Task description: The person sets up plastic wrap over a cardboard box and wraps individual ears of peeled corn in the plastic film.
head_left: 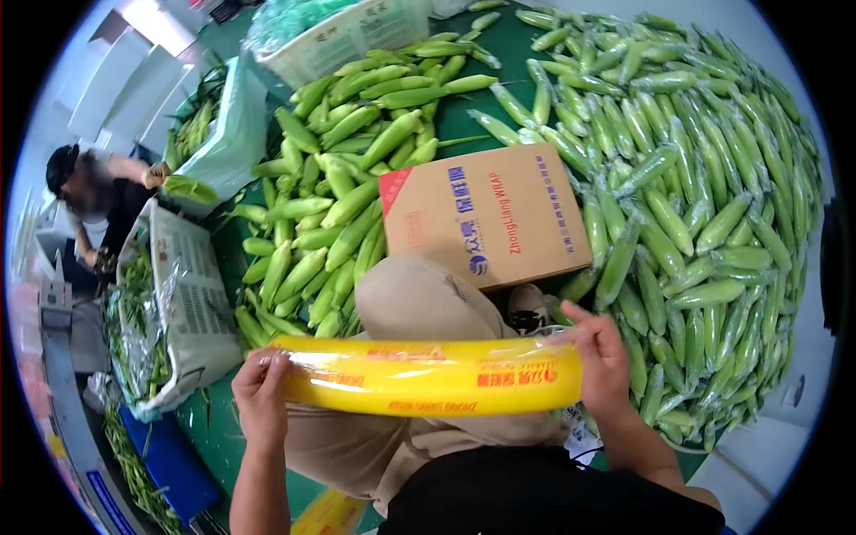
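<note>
"What's at nine o'clock of the yellow wrap roll?"

"The left hand, fingers pinched closed on one end, the roll held level over the lap. Its glossy surface could slip if that grip is light."

"Eleven?"

"Bare corn; a dropped end could bruise it."

"One?"

"The carton, near enough to be knocked if the roll swings up."

"Three?"

"The right hand, fingers closed around the other end, though their tips seem hidden. Uneven lift could tip the roll toward the wrapped corn at two o'clock."
</note>
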A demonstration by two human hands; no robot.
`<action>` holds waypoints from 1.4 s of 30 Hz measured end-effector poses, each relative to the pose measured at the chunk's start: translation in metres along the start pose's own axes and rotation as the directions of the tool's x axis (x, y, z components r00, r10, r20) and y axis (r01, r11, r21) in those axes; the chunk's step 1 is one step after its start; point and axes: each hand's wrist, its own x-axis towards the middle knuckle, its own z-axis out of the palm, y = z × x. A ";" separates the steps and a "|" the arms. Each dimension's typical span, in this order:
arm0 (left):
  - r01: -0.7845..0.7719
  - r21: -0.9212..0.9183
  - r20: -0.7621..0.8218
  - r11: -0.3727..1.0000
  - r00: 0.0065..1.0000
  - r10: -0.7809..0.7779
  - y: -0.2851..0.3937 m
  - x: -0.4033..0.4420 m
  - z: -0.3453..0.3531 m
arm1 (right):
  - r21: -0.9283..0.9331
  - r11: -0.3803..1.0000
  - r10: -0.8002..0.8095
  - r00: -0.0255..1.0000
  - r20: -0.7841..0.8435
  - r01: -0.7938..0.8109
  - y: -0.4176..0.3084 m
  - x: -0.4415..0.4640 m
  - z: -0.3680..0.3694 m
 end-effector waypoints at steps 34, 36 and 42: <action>0.250 -0.033 0.704 0.968 0.693 -0.155 -0.104 0.449 0.385 | 0.033 0.991 0.126 0.991 0.049 -0.127 0.152 0.574 -0.118; 0.111 0.046 0.681 0.993 0.723 -0.112 -0.091 0.453 0.370 | -0.044 0.999 0.028 0.999 -0.027 -0.029 0.150 0.565 -0.110; -0.185 -0.243 0.459 0.952 0.843 0.281 -0.102 0.431 0.357 | -0.166 0.976 -0.156 0.984 -0.087 0.140 0.152 0.518 -0.123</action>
